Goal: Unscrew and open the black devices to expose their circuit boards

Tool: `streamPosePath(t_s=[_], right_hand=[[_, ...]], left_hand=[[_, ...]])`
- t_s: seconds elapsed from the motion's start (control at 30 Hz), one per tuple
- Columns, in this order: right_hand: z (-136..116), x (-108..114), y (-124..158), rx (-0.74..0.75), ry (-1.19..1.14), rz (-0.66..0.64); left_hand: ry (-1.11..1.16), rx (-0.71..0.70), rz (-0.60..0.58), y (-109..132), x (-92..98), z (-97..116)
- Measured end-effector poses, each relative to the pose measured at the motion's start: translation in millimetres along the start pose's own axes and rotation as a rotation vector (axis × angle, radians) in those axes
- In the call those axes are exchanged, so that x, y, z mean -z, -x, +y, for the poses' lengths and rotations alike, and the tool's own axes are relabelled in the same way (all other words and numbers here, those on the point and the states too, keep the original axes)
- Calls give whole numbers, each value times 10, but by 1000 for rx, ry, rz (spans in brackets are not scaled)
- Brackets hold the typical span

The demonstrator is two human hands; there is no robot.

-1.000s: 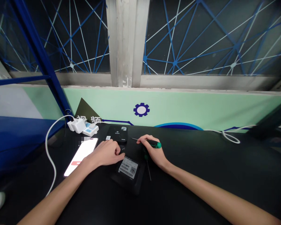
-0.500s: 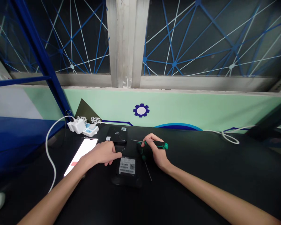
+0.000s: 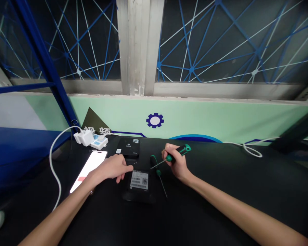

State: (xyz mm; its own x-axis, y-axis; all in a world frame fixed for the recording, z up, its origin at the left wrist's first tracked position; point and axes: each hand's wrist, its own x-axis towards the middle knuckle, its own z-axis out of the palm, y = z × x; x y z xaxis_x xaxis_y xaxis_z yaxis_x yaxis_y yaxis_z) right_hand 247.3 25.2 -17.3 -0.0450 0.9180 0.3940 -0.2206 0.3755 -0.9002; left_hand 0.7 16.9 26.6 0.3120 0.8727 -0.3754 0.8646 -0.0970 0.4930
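Note:
My right hand is closed around the green-and-black handle of a screwdriver. Its thin shaft slants down to the left, the tip near the upper right corner of a black box with a white printed label. My left hand grips that box by its upper left corner, one digit stretched over the edge and the others curled beside it. Between the box and my right hand lies a second green-and-black screwdriver, its shaft pointing toward me.
Behind the labelled box sits another flat black box, with tiny pieces in front of it. A lit phone lies under my left forearm. A white power strip with a plug and a white cable is at the back left.
My right hand has shifted slightly right and turned the held screwdriver, so its tip now points down-left toward the labelled box. My left hand has stayed about where it was.

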Motion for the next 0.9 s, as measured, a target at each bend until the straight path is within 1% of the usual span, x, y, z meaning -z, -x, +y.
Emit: streamPosePath(t_s=[0.13,0.33,0.5,0.63,0.73,0.9], right_hand=[[-88,-37,0,-38,67,-64],[-206,-108,10,-53,246,-69],[-261,-158,-16,-109,337,-154],[-231,-195,-3,-113,333,-223],[-190,-212,30,-82,286,-271],[-128,-207,81,-34,281,-309]], left_hand=[[-7,27,41,-11,-1,13],[-4,19,58,-26,-7,-7],[3,-6,57,-47,-26,-37],[10,12,63,-38,-19,0],[4,26,64,-20,-6,34],[1,21,55,-55,-21,-27]])
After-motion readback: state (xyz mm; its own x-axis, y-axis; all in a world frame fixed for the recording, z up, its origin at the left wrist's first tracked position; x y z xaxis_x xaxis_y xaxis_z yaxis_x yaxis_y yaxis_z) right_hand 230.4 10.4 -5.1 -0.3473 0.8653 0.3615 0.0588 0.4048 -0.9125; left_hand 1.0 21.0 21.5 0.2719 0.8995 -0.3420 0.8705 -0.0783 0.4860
